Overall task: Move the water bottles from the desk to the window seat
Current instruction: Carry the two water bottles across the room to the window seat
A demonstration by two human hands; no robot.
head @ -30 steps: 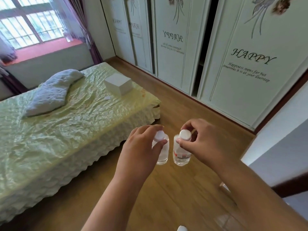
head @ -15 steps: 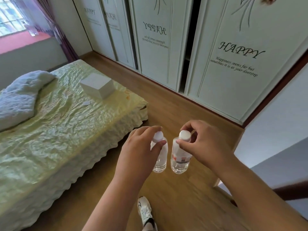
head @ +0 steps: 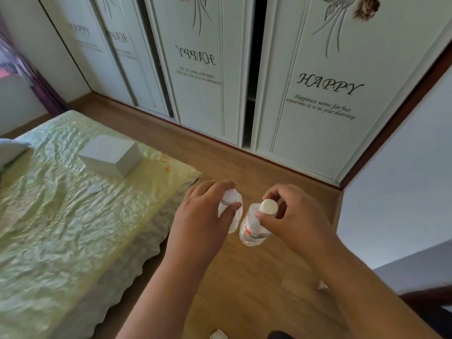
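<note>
Two small clear water bottles with white caps hang side by side over the wooden floor. My left hand [head: 203,211] grips the left water bottle [head: 233,216] by its neck, and the hand hides most of it. My right hand [head: 293,216] pinches the cap of the right water bottle [head: 252,228], which has a red and white label and tilts a little. The window seat is nearly out of view, with only a pink sliver at the far left edge.
A bed [head: 61,228] with a crumpled pale green cover fills the left, carrying a white box [head: 111,156] and a grey pillow [head: 9,150]. White wardrobe doors [head: 318,94] with "HAPPY" lettering line the far wall. A wall corner [head: 391,179] stands at the right. Purple curtain [head: 22,69] hangs far left.
The view has swung right and down: the window and most of the bed have slid out to the left. Both hands keep the same hold on the bottles, now nearer the wardrobe.
</note>
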